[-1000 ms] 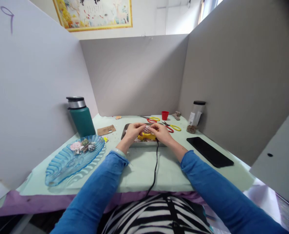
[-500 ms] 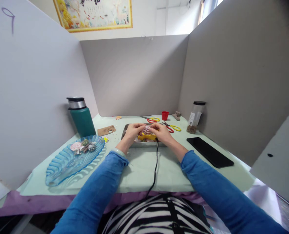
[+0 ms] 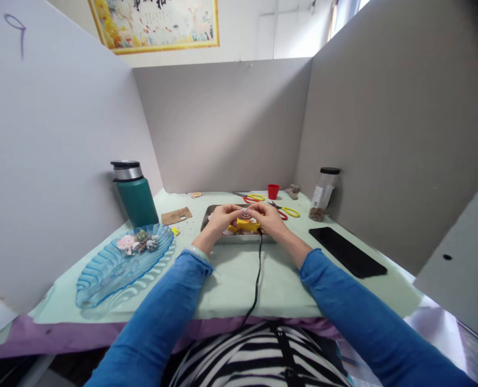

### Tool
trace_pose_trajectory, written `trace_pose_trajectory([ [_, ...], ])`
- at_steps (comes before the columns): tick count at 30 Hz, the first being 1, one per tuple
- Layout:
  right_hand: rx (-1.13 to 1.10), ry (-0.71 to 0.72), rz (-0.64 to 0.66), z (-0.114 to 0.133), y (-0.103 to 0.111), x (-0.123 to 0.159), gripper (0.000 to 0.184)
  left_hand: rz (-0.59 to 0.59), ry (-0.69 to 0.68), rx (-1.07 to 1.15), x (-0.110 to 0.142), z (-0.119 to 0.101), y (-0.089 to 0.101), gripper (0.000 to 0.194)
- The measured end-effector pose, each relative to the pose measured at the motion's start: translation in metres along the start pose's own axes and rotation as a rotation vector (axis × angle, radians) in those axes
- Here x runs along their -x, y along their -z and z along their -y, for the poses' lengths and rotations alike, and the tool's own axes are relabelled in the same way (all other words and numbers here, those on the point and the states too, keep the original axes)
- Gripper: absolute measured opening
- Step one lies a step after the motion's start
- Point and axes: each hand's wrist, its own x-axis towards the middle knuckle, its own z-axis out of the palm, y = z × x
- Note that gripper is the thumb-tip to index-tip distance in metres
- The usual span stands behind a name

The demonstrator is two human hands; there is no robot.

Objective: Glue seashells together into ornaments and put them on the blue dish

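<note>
Shell [image 3: 246,214], striped and small, is between your two hands in the head view, over the tray [image 3: 239,239] near the middle of the surface [image 3: 287,279]. Your left hand [image 3: 223,219] pinches it from the left and your right hand [image 3: 268,218] from the right, thumbs and fingertips drawn in around its edges. Just on the near side of it you have the yellow tool [image 3: 245,226], with a black cord [image 3: 258,277] running from its right end toward you.

The step in hand seems to be careful two-handed handling of the shell; as a judgement, the next move calls for you to keep the pinch light and even, and your right wrist clear of the cord.

Your hands cover much of the tray's left and right sides, and your fingers hide the shell's edges. You can't tell whether the shell touches the yellow tool or stands just apart from it. The pale bits in the tray are too small to make out. On the left, the shells [image 3: 141,237] in the blue dish [image 3: 98,277] overlap, so you can't count them surely. Your sleeves are cut off at the near edge.
</note>
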Motion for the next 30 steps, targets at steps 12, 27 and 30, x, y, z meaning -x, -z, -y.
trace_pose_trajectory([
  [12, 0.013, -0.030, 0.011, -0.0018, 0.0003, -0.0009, 0.027, -0.016, -0.035, -0.046, 0.0003, -0.0036, -0.0020, 0.033],
  [27, 0.009, -0.022, -0.010, 0.0028, 0.0003, 0.0006, 0.026, 0.014, -0.038, -0.022, 0.0010, -0.0034, -0.0027, 0.038],
  [30, 0.025, -0.024, -0.005, 0.0021, 0.0006, 0.0001, 0.027, 0.013, -0.047, -0.034, 0.0004, -0.0023, -0.0018, 0.037],
])
